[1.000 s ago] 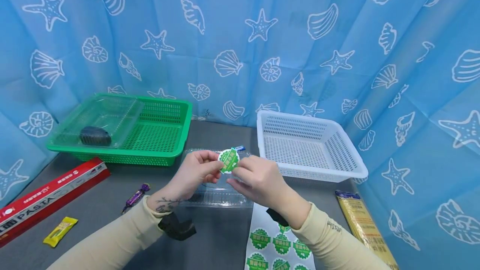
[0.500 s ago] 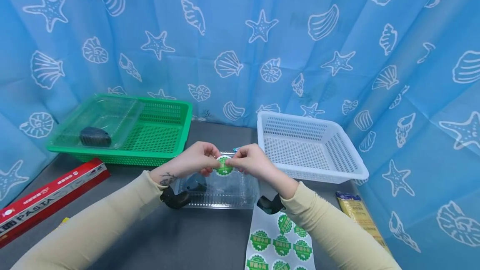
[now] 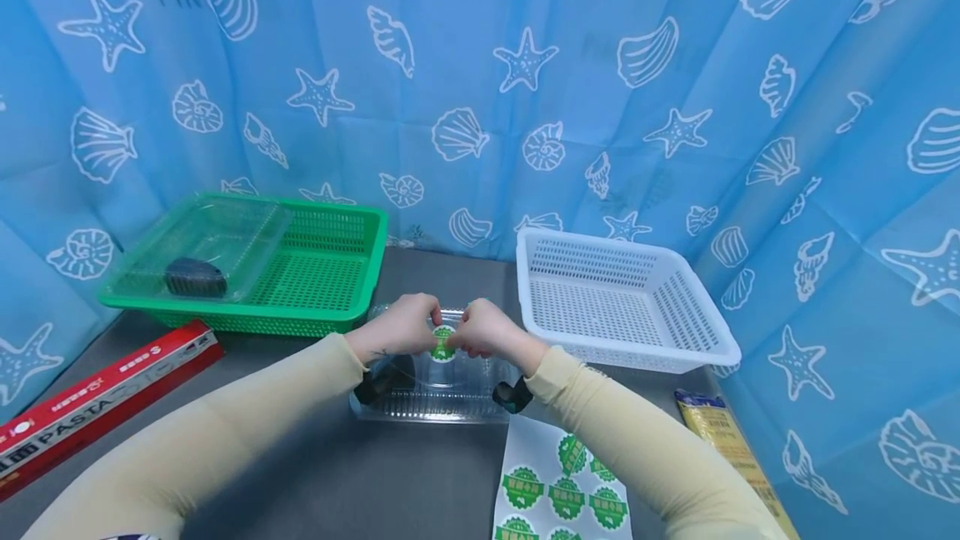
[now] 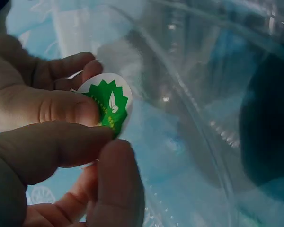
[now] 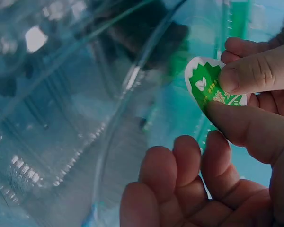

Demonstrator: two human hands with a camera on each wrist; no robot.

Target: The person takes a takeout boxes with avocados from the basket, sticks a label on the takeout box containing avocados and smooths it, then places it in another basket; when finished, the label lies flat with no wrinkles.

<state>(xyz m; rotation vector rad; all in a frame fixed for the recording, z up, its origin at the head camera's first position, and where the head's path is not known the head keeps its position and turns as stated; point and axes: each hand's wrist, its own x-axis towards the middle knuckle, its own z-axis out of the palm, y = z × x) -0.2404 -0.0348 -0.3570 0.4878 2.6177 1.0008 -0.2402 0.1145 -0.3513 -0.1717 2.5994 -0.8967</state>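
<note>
A round green-and-white sticker is held between both hands above a clear plastic food container. My left hand pinches its left edge, and my right hand pinches the right edge with thumb and finger. In the right wrist view the sticker bends slightly, its printed face showing. The left wrist view shows the sticker apart from the transparent lid behind. Inside the container's left side sits a dark object, its kind unclear. The hands hide the container's back part.
A sheet of similar stickers lies front right. A green basket, bearing another clear container, stands back left; a white basket stands back right. A red PASTA box lies left, a gold packet far right.
Both hands have moved lower with the sticker, over the container, and the sticker now sits slightly further left. The left arm now covers the yellow and purple wrapped candies.
</note>
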